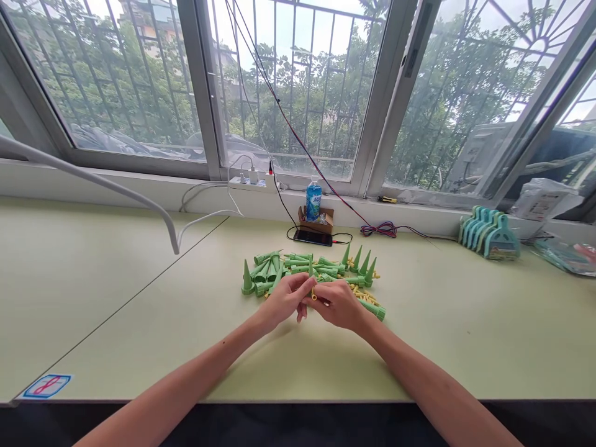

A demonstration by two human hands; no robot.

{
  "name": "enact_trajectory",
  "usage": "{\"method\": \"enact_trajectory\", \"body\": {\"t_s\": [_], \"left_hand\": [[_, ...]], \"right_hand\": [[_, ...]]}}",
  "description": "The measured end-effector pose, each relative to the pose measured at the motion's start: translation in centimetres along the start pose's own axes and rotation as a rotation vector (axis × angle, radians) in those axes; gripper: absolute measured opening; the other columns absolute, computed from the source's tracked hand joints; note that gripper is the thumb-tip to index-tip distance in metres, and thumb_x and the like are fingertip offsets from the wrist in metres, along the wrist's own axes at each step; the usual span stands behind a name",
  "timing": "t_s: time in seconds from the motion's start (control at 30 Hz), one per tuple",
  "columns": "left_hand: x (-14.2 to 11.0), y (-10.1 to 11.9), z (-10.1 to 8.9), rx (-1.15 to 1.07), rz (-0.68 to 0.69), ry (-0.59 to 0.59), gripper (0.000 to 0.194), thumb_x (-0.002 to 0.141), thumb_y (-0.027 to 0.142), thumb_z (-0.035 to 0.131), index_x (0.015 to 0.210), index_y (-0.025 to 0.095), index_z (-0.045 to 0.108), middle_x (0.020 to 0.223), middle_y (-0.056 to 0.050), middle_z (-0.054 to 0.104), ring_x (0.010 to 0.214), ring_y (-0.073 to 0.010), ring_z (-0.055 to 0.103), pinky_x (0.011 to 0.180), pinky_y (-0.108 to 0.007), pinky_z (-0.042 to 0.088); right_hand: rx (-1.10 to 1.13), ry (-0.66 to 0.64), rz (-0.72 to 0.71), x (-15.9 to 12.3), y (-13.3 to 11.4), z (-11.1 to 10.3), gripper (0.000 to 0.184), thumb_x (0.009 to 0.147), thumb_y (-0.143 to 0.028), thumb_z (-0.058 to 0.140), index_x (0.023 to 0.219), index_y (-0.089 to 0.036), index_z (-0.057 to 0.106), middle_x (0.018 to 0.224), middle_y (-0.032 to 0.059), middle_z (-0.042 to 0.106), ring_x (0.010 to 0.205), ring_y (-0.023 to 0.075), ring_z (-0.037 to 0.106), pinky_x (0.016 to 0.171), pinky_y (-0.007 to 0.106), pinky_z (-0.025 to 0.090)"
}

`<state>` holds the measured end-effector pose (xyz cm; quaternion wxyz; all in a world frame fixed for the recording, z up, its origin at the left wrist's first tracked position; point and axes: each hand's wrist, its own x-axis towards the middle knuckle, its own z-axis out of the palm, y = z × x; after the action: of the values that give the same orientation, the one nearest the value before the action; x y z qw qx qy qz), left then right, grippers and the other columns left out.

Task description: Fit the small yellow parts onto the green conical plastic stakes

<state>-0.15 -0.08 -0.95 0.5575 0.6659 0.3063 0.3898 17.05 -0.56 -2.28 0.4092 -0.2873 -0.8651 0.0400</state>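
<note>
Looks like a small assembly workshop, judging by the long surface (465,335), heaped green plastic spikes (326,270) and hand-marked label (47,386).

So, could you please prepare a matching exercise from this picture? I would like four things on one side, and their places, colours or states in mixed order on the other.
Things
1. small yellow piece
2. green cones
3. bottle
4. phone

Places, colours or states
A. black, lying flat on the table
B. some upright, others lying down
C. blue, standing upright
D. between the left hand and the right hand

Right pairs: 1-D, 2-B, 3-C, 4-A
</note>
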Motion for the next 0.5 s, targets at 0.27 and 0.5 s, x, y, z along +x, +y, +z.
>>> {"method": "enact_trajectory", "body": {"t_s": [0.27,0.5], "left_hand": [[-0.03,0.21,0.01,-0.006,-0.009,0.0,0.041,0.088,0.056,0.058,0.076,0.017,0.05,0.056,0.005,0.05,0.04,-0.0095,0.053,0.036,-0.019,0.039],[0.06,0.2,-0.06,-0.025,-0.041,0.007,0.039,0.089,0.056,0.055,0.08,0.018,0.052,0.052,0.005,0.05,0.039,-0.0111,0.054,0.037,-0.021,0.044]], "right_hand": [[-0.024,0.015,-0.009,0.08,0.0,0.03,0.046,0.098,-0.038,0.05,0.056,-0.019,0.041,0.05,-0.0037,0.045,0.046,0.009,0.03,0.047,0.025,0.025],[-0.003,0.036,0.035,0.16,0.25,0.02,0.055,0.096,-0.051,0.05,0.055,-0.02,0.033,0.048,-0.0054,0.039,0.046,0.0081,0.026,0.046,0.024,0.024]]}}
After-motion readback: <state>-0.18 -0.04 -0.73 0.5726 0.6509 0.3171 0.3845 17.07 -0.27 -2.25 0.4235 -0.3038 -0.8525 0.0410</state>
